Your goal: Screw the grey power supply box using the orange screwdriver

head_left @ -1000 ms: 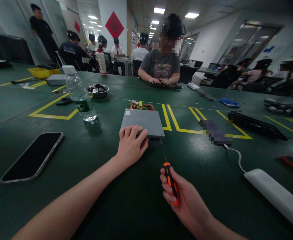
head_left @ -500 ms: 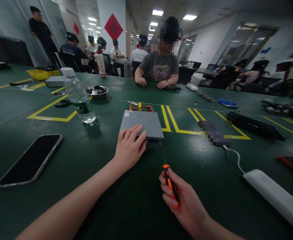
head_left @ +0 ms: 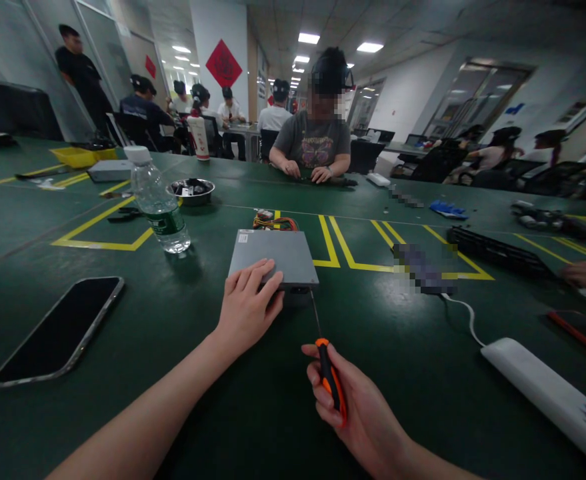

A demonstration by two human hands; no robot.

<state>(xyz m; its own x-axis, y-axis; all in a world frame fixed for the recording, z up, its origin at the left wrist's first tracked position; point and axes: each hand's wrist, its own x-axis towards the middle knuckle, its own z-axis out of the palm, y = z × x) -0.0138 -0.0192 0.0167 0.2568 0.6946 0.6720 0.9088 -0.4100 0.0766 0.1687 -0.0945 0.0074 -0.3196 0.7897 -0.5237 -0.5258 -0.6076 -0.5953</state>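
Note:
A grey metal computer power supply lies flat on the green table, its coloured cables bunched behind it. My left hand grips its front left part, fingers over the top and thumb near the front edge. In my right hand is a screwdriver with an orange and black handle. Its thin shaft points up and away, the tip at the front right corner of the power supply. Whether the tip sits in a screw I cannot tell.
Left of the power supply stand a water bottle and a metal bowl of small dark parts; a phone lies nearer. To the right are a white power strip and a black slotted part. A person sits opposite.
The view has shifted slightly. My right fingers have loosened and shifted around the screwdriver handle, which appears turned. My left hand stays on the power supply. Another person's hand has appeared at the right edge.

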